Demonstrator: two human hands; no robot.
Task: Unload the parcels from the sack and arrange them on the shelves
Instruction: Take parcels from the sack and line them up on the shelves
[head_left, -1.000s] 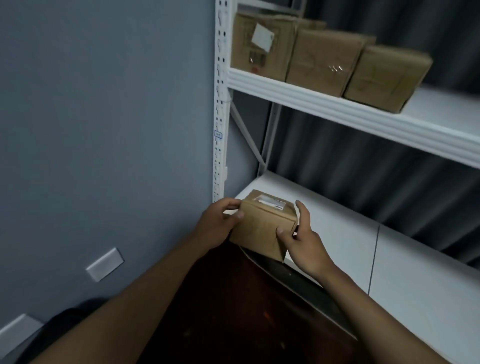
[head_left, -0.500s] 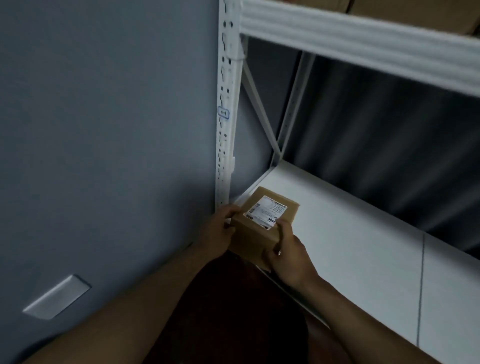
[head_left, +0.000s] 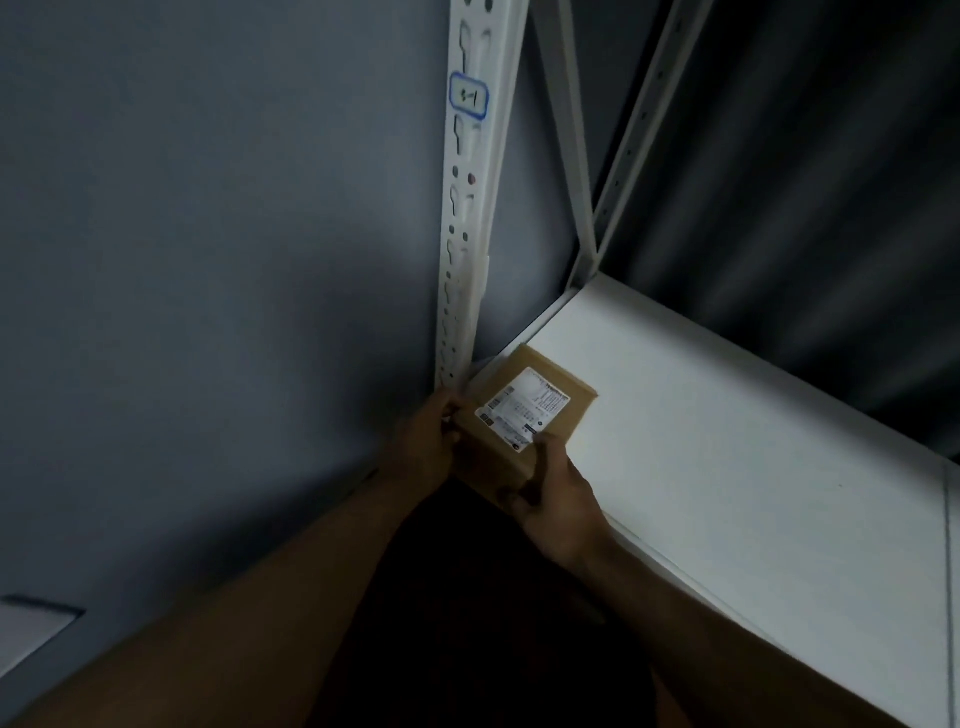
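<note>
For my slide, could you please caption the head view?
Both hands, left and right, set a labelled cardboard parcel at the white shelf's front left corner.

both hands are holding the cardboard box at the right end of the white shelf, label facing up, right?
Not quite. The head view shows the box at the left end of the white shelf, next to the slotted post. The rest holds: left hand and right hand both hold it, label up.

grey wall (head_left: 208, 260); dark curtain (head_left: 805, 182); white wall plate (head_left: 31, 634)
</note>
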